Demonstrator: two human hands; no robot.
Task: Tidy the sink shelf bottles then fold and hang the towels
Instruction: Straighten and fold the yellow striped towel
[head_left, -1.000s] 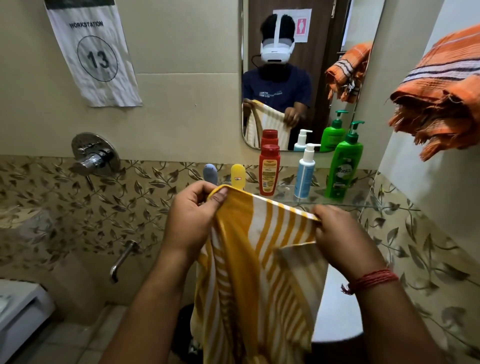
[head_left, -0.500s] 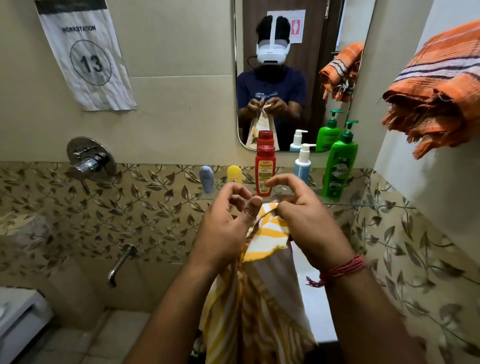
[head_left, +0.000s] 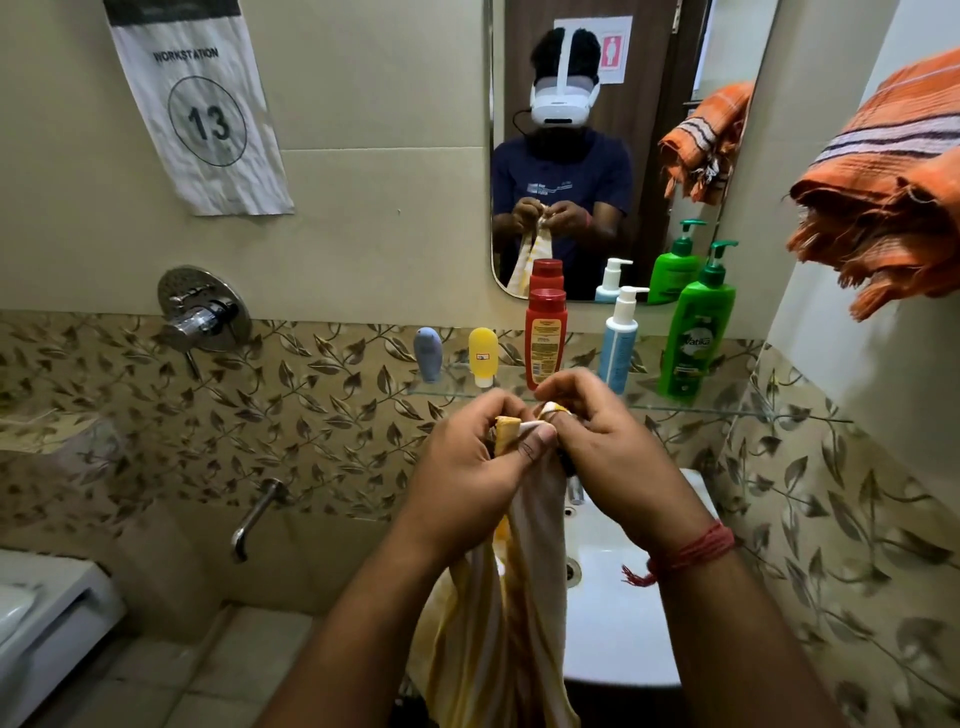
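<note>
A yellow and white striped towel (head_left: 498, 613) hangs folded lengthwise in front of me, over the sink. My left hand (head_left: 467, 462) and my right hand (head_left: 608, 441) meet at its top and both pinch its upper corners together. On the glass shelf (head_left: 727, 410) behind my hands stand a small blue-grey tube (head_left: 428, 354), a yellow tube (head_left: 483, 356), a red bottle (head_left: 544, 338), a white and blue pump bottle (head_left: 619, 343) and a green pump bottle (head_left: 698, 327), all upright in a row. An orange striped towel (head_left: 883, 197) hangs bunched at the upper right.
A white sink (head_left: 623, 613) lies below the towel. The mirror (head_left: 613, 145) above the shelf reflects me. A chrome shower valve (head_left: 202, 312) and a spout (head_left: 254, 514) are on the tiled wall at left. A white fixture (head_left: 47, 618) sits at bottom left.
My hands, first apart with the yellow towel spread wide, have come together at the middle. The towel now hangs narrow, its top corners joined.
</note>
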